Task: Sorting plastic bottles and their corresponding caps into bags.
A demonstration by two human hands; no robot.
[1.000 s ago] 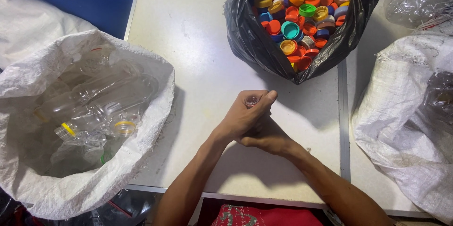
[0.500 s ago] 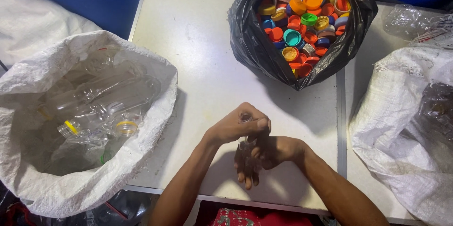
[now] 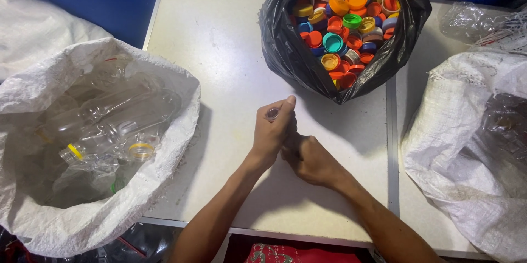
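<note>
My left hand is curled over the white table, thumb up, pinching a small round greyish piece at its fingertips. What the piece is cannot be made out. My right hand lies just behind and to the right, with its fingers curled and its knuckles touching the left hand; nothing shows in it. A black plastic bag full of coloured bottle caps stands open just beyond both hands.
A white woven sack holding clear plastic bottles sits at the left, overhanging the table edge. Another white sack with clear plastic lies at the right. A seam splits the tabletop.
My hands, pressed together earlier, twisted against each other; now the left hand is turned upright with the small round piece at its fingertips and the right hand is curled beside it.
</note>
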